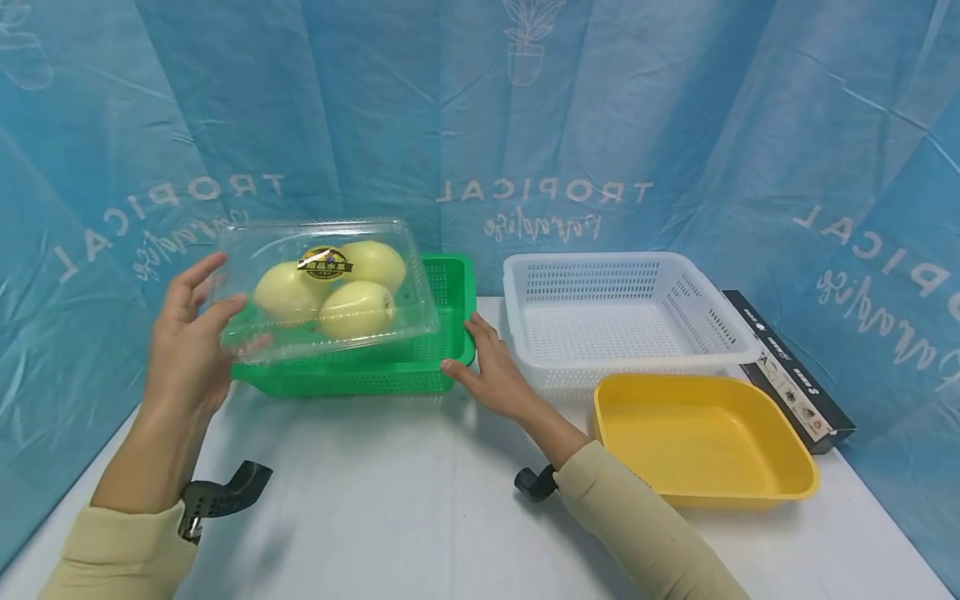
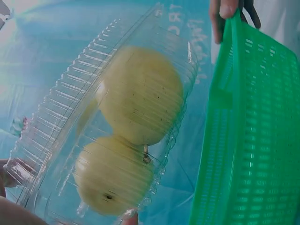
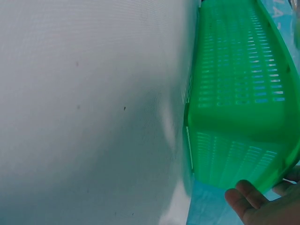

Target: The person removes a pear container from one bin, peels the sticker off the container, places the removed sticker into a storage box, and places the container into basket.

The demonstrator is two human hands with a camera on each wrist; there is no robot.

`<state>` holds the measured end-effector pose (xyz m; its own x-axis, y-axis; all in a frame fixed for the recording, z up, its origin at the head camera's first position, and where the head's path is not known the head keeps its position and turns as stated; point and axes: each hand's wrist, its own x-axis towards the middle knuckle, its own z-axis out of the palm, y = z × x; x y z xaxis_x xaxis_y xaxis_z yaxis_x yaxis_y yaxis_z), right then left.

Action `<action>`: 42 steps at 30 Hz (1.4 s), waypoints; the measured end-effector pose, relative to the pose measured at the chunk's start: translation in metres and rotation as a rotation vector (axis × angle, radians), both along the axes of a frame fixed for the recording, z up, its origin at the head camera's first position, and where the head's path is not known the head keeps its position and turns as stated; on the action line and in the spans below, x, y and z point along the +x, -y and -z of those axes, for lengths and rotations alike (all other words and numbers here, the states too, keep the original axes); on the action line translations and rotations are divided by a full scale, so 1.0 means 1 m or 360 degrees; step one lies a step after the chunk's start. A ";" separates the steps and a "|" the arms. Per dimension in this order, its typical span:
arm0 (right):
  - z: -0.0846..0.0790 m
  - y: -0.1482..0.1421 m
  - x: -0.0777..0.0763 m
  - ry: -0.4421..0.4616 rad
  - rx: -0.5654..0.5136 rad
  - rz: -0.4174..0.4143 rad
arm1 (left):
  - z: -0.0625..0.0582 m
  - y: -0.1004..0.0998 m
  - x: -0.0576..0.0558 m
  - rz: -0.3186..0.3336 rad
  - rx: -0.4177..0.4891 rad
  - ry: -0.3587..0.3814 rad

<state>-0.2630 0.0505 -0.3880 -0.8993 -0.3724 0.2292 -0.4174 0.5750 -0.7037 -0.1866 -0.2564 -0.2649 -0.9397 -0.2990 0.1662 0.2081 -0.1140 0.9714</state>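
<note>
Carefully now: your left hand [image 1: 182, 343] is pinching one end of a clear, rectangular plastic box [image 1: 300, 237] between thumb and fingers, and the box, carrying three pale yellow, round fruits [image 1: 356, 311] beneath a black-and-gold sticker [image 1: 325, 262], is tilting above a bright green, slotted plastic basket [image 1: 378, 381]. Your right hand [image 1: 497, 377], fingers spread and fairly straight, is touching the basket's right end; you are probably steadying it, though the pictures aren't telling how firmly. Since a single end is taking your whole hold, you are likely risking a dip at the far end, so you are doing best by levelling the box and moving slowly, without squeezing its thin wall. From the head view, the box is merely overlapping the basket; the left-wrist view is revealing blue printed cloth [image 2: 190, 145] between them, plus the box's ribbed side and a fruit's stem. It is showing just two fruits clearly, while the head view is giving you all three. Your right-wrist view is adding the basket's outer walls, close up, with your fingertips beside them.
</note>
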 end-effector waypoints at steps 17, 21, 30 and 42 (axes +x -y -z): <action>-0.003 -0.002 -0.002 -0.0090 0.0003 -0.0031 | 0.037 0.008 0.059 0.0272 0.0115 -0.0175; -0.005 -0.002 -0.004 -0.0097 0.0015 -0.0042 | 0.050 0.011 0.071 0.0395 0.0150 -0.0206; -0.010 -0.005 -0.005 -0.0032 0.0051 -0.0085 | 0.075 0.011 0.100 0.0531 0.0179 -0.0025; -0.015 -0.009 -0.004 0.0077 0.0026 -0.0125 | 0.108 0.005 0.120 0.0598 0.0117 0.0134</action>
<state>-0.2671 0.0593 -0.3735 -0.8770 -0.4458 0.1793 -0.4274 0.5532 -0.7151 -0.0667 -0.2612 -0.3729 -0.9954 0.0603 0.0747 0.0584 -0.2370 0.9698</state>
